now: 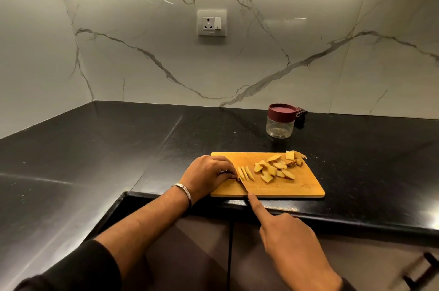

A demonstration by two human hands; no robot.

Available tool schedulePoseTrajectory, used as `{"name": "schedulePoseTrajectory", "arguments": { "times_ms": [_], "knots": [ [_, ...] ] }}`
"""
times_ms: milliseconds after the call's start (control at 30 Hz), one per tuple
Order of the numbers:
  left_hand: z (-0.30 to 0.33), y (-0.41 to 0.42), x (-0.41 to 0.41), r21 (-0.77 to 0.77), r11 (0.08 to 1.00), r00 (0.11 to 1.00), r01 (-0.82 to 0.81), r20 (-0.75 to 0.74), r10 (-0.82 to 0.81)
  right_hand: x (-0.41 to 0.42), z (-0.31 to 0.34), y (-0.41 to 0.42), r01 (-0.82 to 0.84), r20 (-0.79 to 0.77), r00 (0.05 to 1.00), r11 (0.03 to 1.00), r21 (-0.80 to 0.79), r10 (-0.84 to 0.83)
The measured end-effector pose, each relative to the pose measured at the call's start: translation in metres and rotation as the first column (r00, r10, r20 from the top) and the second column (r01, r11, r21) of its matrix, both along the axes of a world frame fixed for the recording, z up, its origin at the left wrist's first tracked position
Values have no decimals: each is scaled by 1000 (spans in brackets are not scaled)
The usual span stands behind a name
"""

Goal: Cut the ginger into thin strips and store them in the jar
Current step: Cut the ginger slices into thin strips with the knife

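Fingertips [234,173] of the left hand [209,175] pinch ginger slices [245,173] lying lengthwise away from the person; the right hand [287,238] grips the knife [244,186], forefinger along its spine, blade pointing away-left.

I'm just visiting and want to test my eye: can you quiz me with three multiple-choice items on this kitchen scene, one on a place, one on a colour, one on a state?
1. Where is the jar?
A. Behind the board
B. On the board
C. In a hand

2. What colour is the lid?
A. Green
B. Maroon
C. White

3. Is the jar lidded?
A. Lid on
B. Lid off
C. Tipped over

Answers: 1 A, it stands on the counter beyond the board. 2 B, the cap looks dark red. 3 A, the lid sits on top, and the jar looks empty.
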State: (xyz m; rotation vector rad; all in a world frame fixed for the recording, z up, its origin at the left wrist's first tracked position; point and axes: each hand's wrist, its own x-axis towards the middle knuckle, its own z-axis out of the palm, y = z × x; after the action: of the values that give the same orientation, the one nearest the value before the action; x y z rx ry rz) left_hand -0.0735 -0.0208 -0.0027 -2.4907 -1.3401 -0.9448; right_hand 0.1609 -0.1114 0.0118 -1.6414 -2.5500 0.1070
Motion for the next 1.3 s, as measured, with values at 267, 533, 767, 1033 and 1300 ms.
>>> {"name": "schedulePoseTrajectory", "arguments": {
  "times_ms": [267, 533, 767, 1033, 1300],
  "knots": [
    [0, 1, 3, -1, 1000, 999, 2, -48, -2, 0, -6, 0, 69, 30, 997, 998, 14, -69],
    [-1, 2, 3, 9, 1000, 998, -22, -64, 23, 6, -7, 3, 45, -100, 994, 999, 8, -44],
    [0, 0, 3, -1, 1000, 1000, -19, 10, 19, 4, -1, 8, 40, -296, 954, 998, -40, -50],
    [-6, 4, 3, 17, 991, 988, -133, 82, 131, -10, 0, 9, -2, -311, 951, 1000, -23, -6],
    [-4, 0, 7, 65, 972, 969, -225, 121, 216, -20, 2, 23, -15, -229, 973, 999, 31, 22]
  ]
}}
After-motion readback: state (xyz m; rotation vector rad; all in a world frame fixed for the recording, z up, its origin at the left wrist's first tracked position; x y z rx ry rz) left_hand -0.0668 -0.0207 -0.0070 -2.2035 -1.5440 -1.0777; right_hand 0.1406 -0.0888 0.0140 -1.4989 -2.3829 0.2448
